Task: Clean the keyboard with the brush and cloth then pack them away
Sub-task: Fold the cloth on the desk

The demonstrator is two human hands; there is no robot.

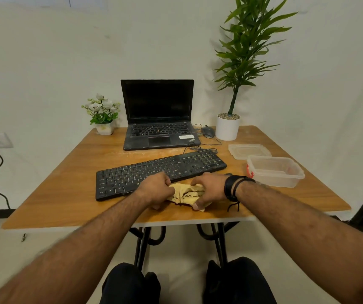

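Note:
A black keyboard [154, 172] lies slanted across the wooden table [66, 194]. Just in front of it a crumpled yellow cloth [187, 195] rests on the table. My left hand [156, 189] grips the cloth's left side with curled fingers. My right hand [209, 189] grips its right side, thumb underneath near the table. A clear plastic box [276, 171] stands open to the right, with something red [249, 171] at its left end. I cannot tell whether that is the brush.
The box's clear lid [248, 150] lies behind it. An open black laptop [157, 119] sits at the back, with a mouse [208, 132] and cable beside it. A tall plant in a white pot [227, 128] and a small flower pot [104, 127] flank the laptop.

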